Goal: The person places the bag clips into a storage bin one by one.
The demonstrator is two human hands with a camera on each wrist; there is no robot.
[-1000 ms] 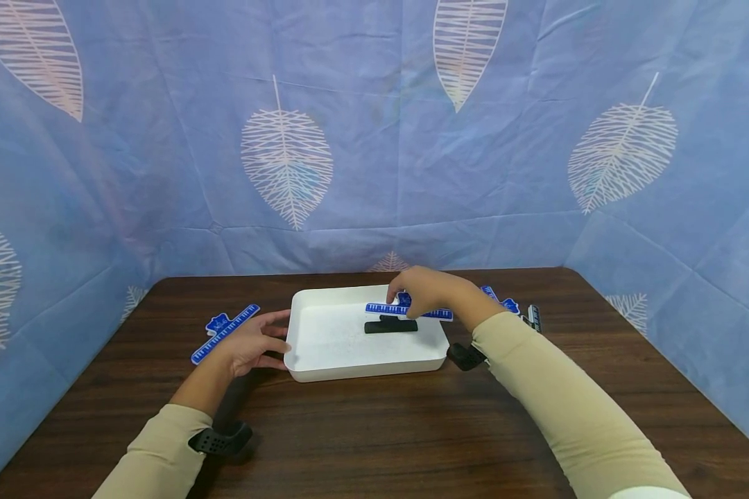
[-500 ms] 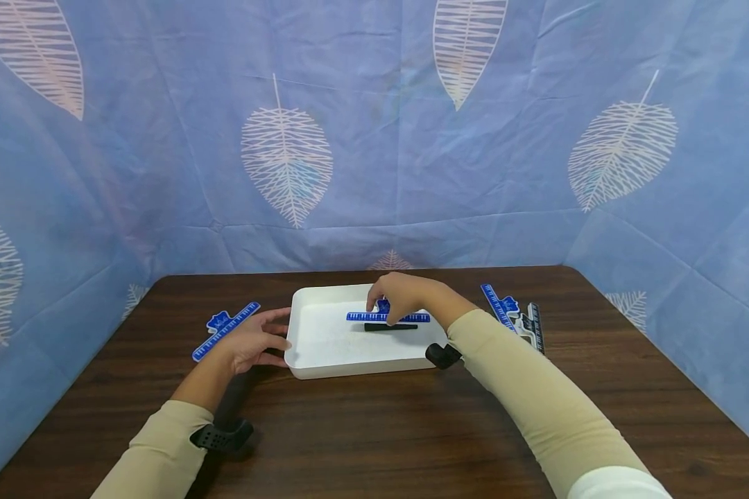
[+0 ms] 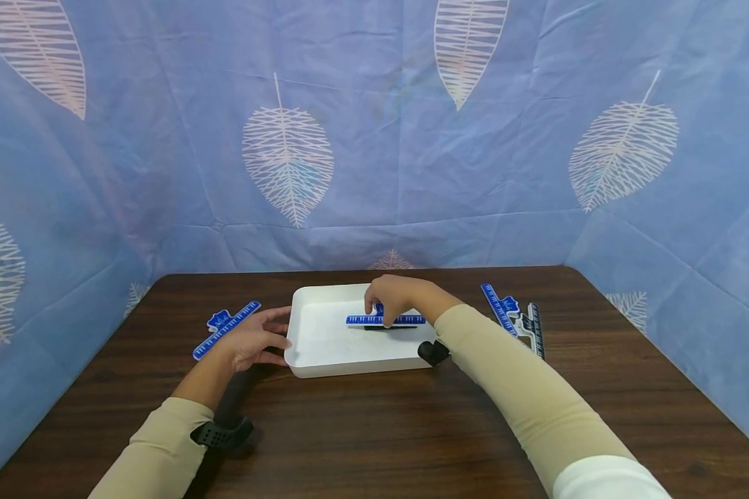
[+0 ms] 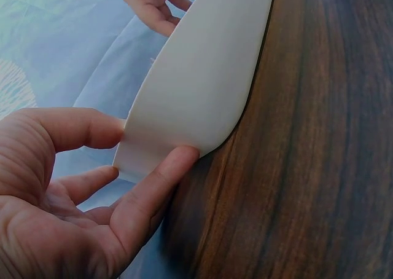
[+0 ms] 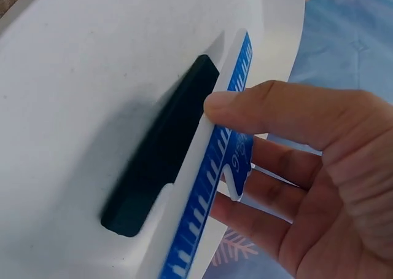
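My right hand (image 3: 401, 296) pinches a blue music-page clip (image 3: 358, 320) with a piano-key pattern, thumb on its long bar and fingers behind it. The clip is over the shallow white tray (image 3: 324, 353), standing right beside a black clip (image 5: 159, 150) on the tray floor. In the right wrist view the blue clip (image 5: 206, 174) overlaps part of the black one. My left hand (image 3: 250, 345) rests against the tray's left end. The left wrist view shows its thumb and fingertips, fairly straight, touching the tray wall (image 4: 190, 76).
Another blue piano-key clip (image 3: 225, 333) lies on the dark wooden table (image 3: 374, 436) beyond my left wrist. At the right are a further blue clip (image 3: 498, 308) and a black piano-key clip (image 3: 537, 329), close together. A blue leaf-patterned cloth (image 3: 374, 152) hangs behind.
My right hand has carried the blue clip left across the tray, then slightly lower, so it hides more of the black clip. The left hand stays at the tray's end.
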